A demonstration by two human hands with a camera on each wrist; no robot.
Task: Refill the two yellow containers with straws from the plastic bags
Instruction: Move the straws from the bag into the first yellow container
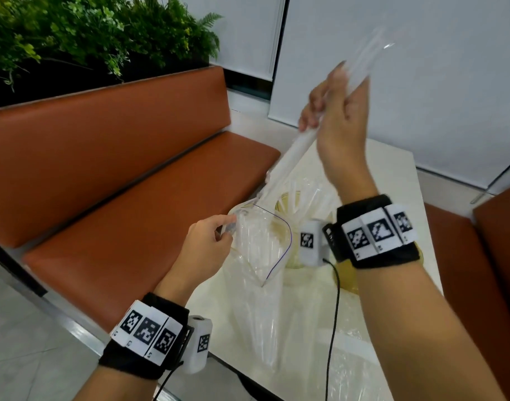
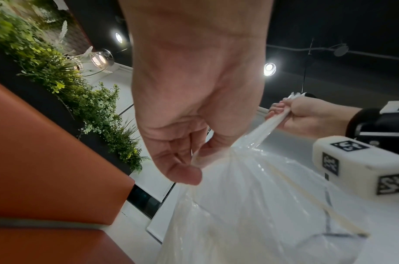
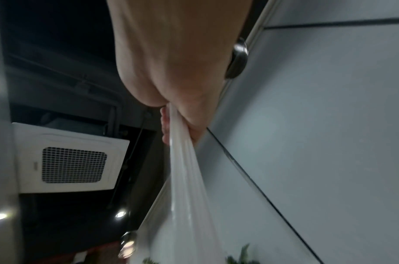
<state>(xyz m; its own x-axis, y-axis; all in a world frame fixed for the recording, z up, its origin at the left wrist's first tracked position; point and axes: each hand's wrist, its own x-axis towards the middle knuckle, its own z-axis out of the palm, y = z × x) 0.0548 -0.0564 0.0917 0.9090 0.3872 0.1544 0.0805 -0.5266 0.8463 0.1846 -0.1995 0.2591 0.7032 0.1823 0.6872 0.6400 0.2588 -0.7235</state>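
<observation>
My left hand [image 1: 227,227] pinches the open rim of a clear zip bag [image 1: 256,256] that stands on the cream table [image 1: 392,169] with several white straws inside. My right hand [image 1: 329,111] is raised high and grips a bundle of white straws [image 1: 291,154] whose lower ends still reach into the bag's mouth. One yellow container [image 1: 285,201] shows through the plastic behind the bag; a second [image 1: 346,276] sits partly hidden under my right wrist. In the left wrist view the left hand [image 2: 194,160] pinches the bag [image 2: 250,205]. In the right wrist view the right hand [image 3: 171,125] clasps the straws [image 3: 187,178].
An orange bench [image 1: 132,169] runs along the left of the table, with green plants [image 1: 89,30] behind it. Another clear plastic bag [image 1: 349,357] lies on the table's near end. A black cable [image 1: 332,314] hangs from my right wrist. White blinds [image 1: 421,68] close the far side.
</observation>
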